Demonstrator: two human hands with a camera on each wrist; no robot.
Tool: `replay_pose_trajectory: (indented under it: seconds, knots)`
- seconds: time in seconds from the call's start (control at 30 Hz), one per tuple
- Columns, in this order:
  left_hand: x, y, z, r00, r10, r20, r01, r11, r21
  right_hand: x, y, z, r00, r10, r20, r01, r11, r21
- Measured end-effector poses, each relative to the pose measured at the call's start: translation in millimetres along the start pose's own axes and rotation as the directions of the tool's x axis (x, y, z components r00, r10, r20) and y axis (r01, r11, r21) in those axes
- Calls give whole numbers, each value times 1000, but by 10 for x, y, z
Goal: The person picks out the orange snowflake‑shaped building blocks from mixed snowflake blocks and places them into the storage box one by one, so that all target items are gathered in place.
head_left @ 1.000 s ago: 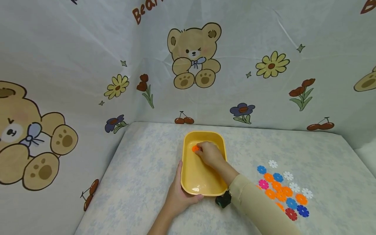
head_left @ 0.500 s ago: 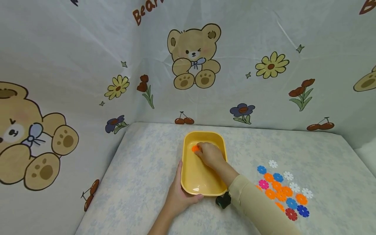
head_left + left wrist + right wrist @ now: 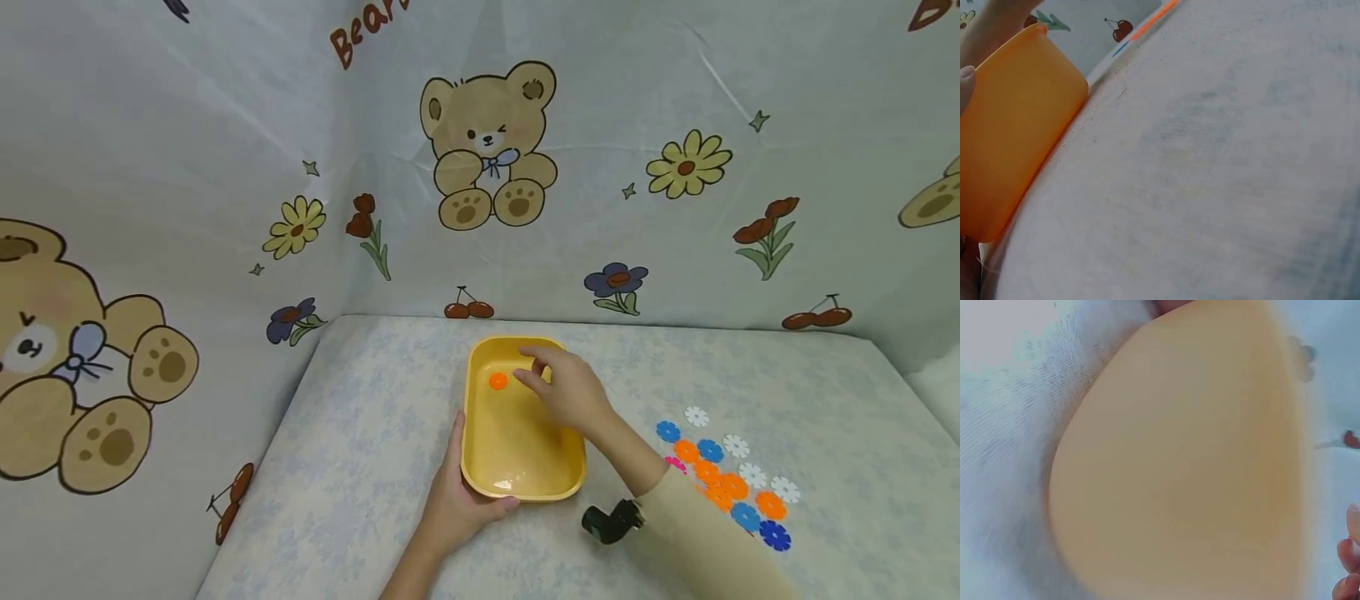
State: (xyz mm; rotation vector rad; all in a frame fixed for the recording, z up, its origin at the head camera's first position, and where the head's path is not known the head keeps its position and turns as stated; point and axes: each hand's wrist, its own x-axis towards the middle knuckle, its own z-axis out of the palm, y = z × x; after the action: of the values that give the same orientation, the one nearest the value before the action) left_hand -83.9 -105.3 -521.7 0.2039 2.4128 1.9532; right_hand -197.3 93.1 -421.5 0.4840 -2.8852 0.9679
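A yellow rectangular tray [image 3: 517, 454] stands on the table in the head view. My left hand [image 3: 459, 493] grips its near left corner, fingers along the left side and thumb across the near edge. Inside, toward the far left, lies an orange snowflake-shaped plastic disc [image 3: 498, 381]. My right hand [image 3: 566, 385] hovers over the tray's far right part, thumb and index finger apart, with nothing seen between them. The left wrist view shows the tray's outer wall [image 3: 1016, 125]. A blurred tray wall [image 3: 1179, 456] fills the right wrist view, with fingertips [image 3: 1349, 550] at its right edge.
Several loose plastic discs lie on the table right of the tray, among them orange discs [image 3: 734, 487], blue discs [image 3: 746, 517] and white discs [image 3: 737, 447]. My right sleeve [image 3: 705, 533] covers some. A black camera [image 3: 611, 523] sits at the right wrist. A bear-printed curtain [image 3: 540, 267] stands behind.
My right hand has let go of the orange disc, then lifted and moved right; the disc stays in the tray. The right forearm shifted right too. My left hand keeps its grip.
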Motion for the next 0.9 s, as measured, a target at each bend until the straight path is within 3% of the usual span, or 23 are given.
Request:
replay_pose_trajectory:
  seconds: [0.2, 0.37, 0.53, 0.7, 0.8, 0.9]
  knots:
    - [1, -34, -7, 1000, 17, 2, -17, 1000, 4, -378, 276, -423, 995, -29, -92, 25, 998, -50]
    - [6, -39, -13, 999, 38, 7, -38, 999, -6, -754, 661, -684, 992, 36, -117, -49, 993, -108]
    - [4, -32, -19, 999, 48, 14, -48, 998, -27, -1119, 1021, -759, 993, 117, 10, -115, 986, -120]
    - [1, -24, -7, 999, 47, 25, -46, 998, -41, -1397, 1222, -664, 969, 195, 152, -180, 978, -110]
    - [0, -18, 3, 999, 44, 29, -43, 998, -55, -1485, 1271, -581, 957, 229, 179, -205, 969, -140]
    - [5, -18, 12, 999, 40, 32, -38, 997, -63, -1528, 1291, -516, 959, 214, 183, -182, 967, -179]
